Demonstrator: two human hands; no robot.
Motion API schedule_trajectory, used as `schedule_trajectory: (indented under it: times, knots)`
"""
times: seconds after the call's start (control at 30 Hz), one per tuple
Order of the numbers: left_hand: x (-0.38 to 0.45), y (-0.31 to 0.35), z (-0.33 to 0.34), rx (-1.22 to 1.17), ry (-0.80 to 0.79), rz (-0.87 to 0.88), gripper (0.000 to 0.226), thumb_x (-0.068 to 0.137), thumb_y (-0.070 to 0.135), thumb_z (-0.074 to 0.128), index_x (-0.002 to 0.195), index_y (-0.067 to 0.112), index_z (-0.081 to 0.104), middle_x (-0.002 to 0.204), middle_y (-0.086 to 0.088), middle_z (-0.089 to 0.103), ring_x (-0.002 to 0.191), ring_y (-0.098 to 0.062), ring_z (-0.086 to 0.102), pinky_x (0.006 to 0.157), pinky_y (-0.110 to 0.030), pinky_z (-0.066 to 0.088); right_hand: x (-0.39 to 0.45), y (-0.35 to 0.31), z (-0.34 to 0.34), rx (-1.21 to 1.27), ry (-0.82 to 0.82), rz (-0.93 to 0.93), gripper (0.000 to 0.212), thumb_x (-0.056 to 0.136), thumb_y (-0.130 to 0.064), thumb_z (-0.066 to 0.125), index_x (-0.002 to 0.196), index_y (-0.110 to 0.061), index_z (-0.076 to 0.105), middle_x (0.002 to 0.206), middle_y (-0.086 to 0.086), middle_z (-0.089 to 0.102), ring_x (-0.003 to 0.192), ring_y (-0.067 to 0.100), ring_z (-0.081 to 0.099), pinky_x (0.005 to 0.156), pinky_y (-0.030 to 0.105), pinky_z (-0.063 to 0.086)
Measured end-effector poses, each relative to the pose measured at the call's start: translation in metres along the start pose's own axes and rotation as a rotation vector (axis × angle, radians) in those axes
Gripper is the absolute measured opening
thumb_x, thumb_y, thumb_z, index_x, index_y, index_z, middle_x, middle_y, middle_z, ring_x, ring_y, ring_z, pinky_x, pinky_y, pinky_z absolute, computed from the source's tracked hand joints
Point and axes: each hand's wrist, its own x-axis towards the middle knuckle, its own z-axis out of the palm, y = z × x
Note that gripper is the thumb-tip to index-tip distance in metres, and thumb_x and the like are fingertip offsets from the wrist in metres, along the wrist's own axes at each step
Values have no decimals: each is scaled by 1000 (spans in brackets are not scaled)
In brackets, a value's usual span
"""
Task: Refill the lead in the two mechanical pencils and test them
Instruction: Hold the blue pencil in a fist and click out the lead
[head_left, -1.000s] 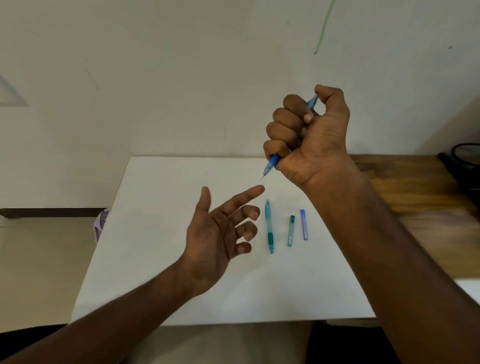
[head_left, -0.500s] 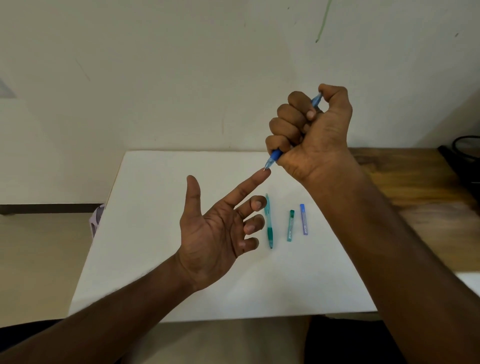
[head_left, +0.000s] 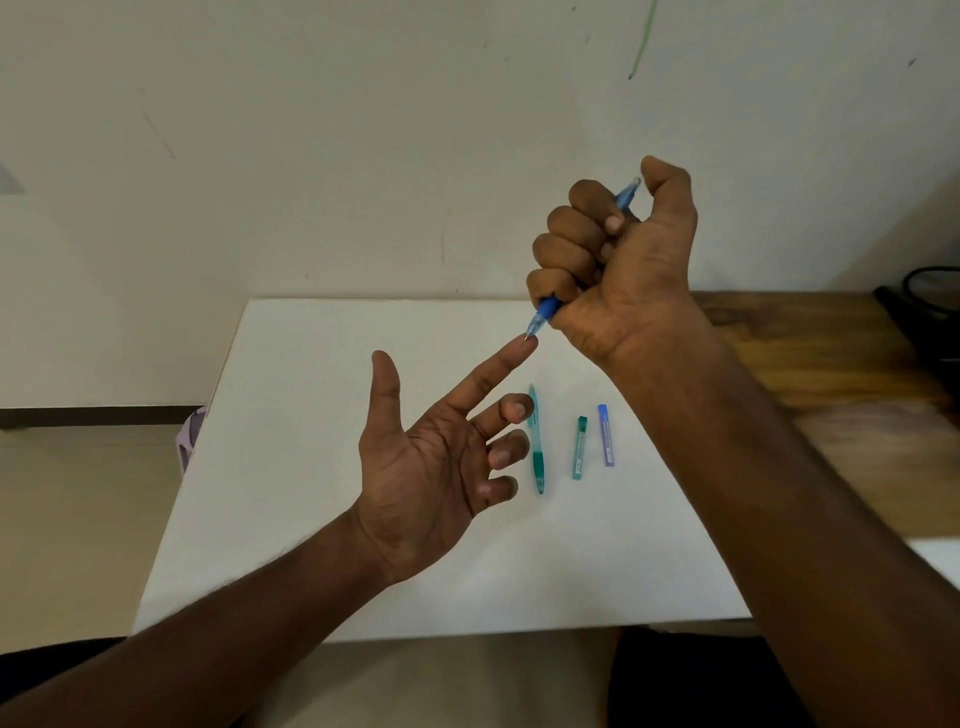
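Note:
My right hand (head_left: 618, 265) is fisted around a blue mechanical pencil (head_left: 543, 314), raised above the white sheet, thumb by the pencil's top end. The pencil's tip points down-left and touches the tip of my left index finger. My left hand (head_left: 441, 457) is held palm up with fingers apart and holds nothing. A green mechanical pencil (head_left: 536, 447) lies on the white sheet (head_left: 291, 467), partly behind my left fingers. To its right lie a green lead case (head_left: 579, 447) and a blue lead case (head_left: 605, 434), side by side.
The white sheet covers the left part of a wooden table (head_left: 841, 374) that stands against a pale wall. A dark object with a cable (head_left: 930, 296) sits at the far right edge. A small lilac thing (head_left: 188, 441) shows beside the sheet's left edge.
My left hand rose and its index finger stretched up until it met the pencil's tip. My right hand stayed fisted on the blue pencil, thumb lifted slightly off its top.

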Motion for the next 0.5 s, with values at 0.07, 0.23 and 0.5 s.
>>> schedule_trajectory:
  times: [0.07, 0.23, 0.5]
  knots:
    - [1, 2, -5, 44, 31, 3, 102, 88, 94, 9, 152, 33, 59, 96, 4, 62, 77, -13, 43, 58, -25, 34, 2, 1, -3, -9, 9, 5, 57, 102, -59, 26, 64, -17, 35, 45, -5, 30, 38, 7, 22, 41, 18, 21]
    - [10, 17, -19, 630, 549, 78, 46, 108, 58, 45, 117, 33, 82, 83, 14, 68, 63, -2, 53, 60, -23, 39, 13, 10, -10, -186, 90, 144, 34, 98, -26, 29, 70, -15, 47, 61, -2, 39, 39, 7, 34, 41, 19, 31]
    - [13, 49, -43, 1126, 691, 98, 23, 100, 51, 66, 107, 35, 81, 98, 19, 81, 81, -3, 72, 69, -25, 52, 26, 75, -37, -810, 289, 253, 16, 94, -9, 75, 101, 5, 74, 77, 11, 59, 73, 22, 60, 74, 32, 61]
